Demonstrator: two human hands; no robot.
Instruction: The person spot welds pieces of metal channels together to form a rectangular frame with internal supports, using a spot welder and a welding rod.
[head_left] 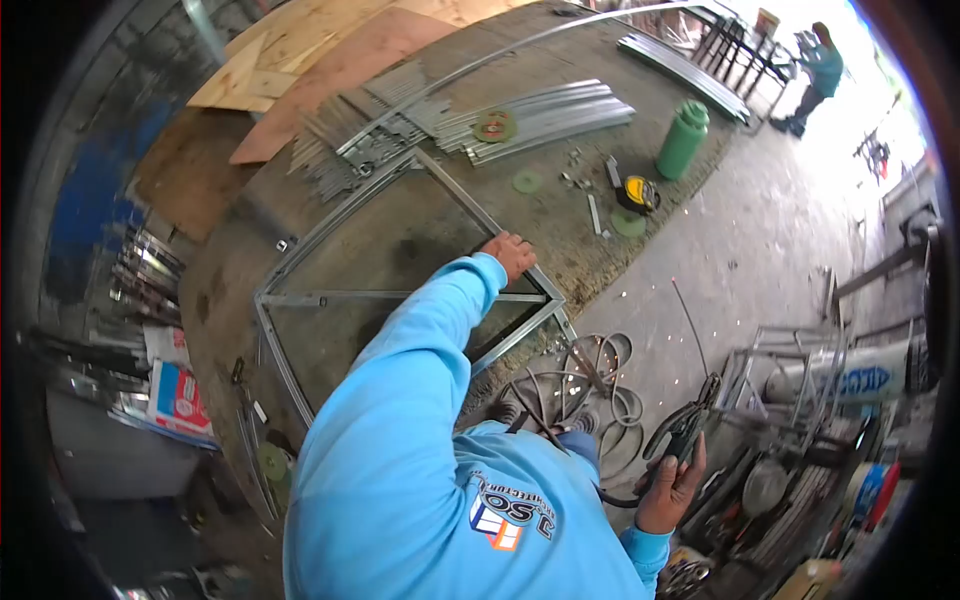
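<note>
My left hand [512, 255] rests over the right-hand tube of a welded metal frame [460, 196], its fingers curled across the tube. The frame lies flat on a large worktable [230, 225], with a crossbar running through it. Lower right, away from the frame, my right hand [672, 495] holds a dark electrode holder [683, 430] by its handle. A thin rod [690, 325] sticks up from the holder. A dark cable [620, 498] runs from near that hand toward coils on the floor by my feet.
Metal tubes [560, 120], a green bottle [684, 140], a yellow tape measure [640, 194] and grinding discs [527, 181] lie on the table. Plywood sheets [300, 50] are at its far side. Metal racks [775, 385] and a cylinder stand right. Another person [822, 70] stands far back right.
</note>
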